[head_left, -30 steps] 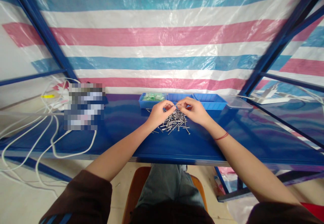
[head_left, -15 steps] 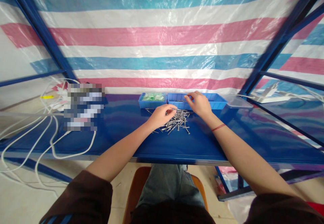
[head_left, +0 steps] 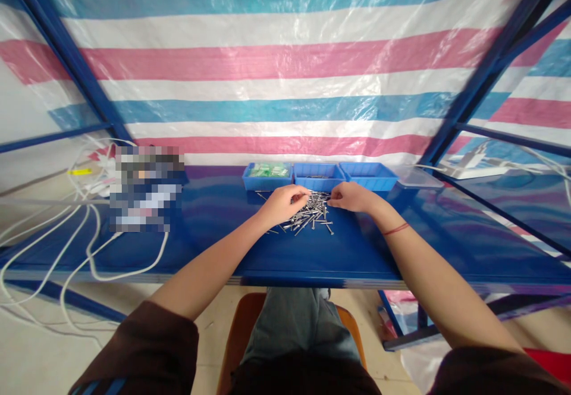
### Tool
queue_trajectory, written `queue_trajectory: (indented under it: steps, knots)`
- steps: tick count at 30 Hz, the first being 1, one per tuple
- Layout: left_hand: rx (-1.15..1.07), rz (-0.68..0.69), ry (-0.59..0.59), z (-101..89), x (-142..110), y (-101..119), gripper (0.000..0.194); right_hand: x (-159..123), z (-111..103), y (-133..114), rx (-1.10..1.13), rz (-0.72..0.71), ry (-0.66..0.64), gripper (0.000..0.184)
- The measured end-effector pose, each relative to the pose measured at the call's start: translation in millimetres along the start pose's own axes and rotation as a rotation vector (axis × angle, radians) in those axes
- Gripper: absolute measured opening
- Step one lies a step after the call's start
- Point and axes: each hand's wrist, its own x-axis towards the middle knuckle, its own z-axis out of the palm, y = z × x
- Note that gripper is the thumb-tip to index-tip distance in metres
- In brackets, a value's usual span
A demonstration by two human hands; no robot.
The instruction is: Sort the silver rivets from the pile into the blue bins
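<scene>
much seems left: many screws point(head_left: 311, 214) lie piled at frame centre, few in the middle box point(head_left: 319, 185); left hand point(head_left: 285, 201) and right hand point(head_left: 351, 196) pinch narrowly, holding what i cannot tell.

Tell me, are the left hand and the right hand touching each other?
Apart. The head view shows it: a gap lies between the fingertips of the left hand and right hand, with metal fasteners visible there.
</scene>
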Motion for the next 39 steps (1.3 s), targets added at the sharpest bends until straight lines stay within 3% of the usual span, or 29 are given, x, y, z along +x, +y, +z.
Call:
queue_trajectory:
  steps: [4, 7, 11, 16, 22, 28, 34, 39]
  knots:
    - [-0.005, 0.012, -0.015, -0.2, 0, -1, 0.02, -3, -5, 2, 0.024, 0.055, -0.035, 0.012]
    - [0.005, -0.008, 0.007, -0.4, 0, -1, 0.019, -6, -9, 5, 0.094, 0.038, 0.062, 0.01]
    - [-0.046, -0.044, 0.054, 0.3, 0, -1, 0.025, -10, -10, -2, 0.495, -0.153, 0.198, 0.017]
    - [-0.168, -0.05, 0.106, 1.1, 1, 3, 0.024, -13, -6, -19, 0.837, -0.297, 0.115, 0.027]
    - [-0.184, -0.057, 0.172, -0.2, 1, 7, 0.02, -12, -2, -23, 0.874, -0.392, 0.115, 0.026]
    - [-0.151, -0.02, 0.19, -0.5, 2, 5, 0.015, -12, 0, -28, 0.894, -0.364, 0.04, 0.028]
    - [-0.183, -0.039, 0.248, -0.8, 2, 5, 0.015, -11, 3, -31, 0.912, -0.333, 0.225, 0.031]
    - [-0.162, -0.066, 0.195, 0.5, 3, -3, 0.019, -11, 3, -34, 0.837, -0.381, 0.336, 0.032]
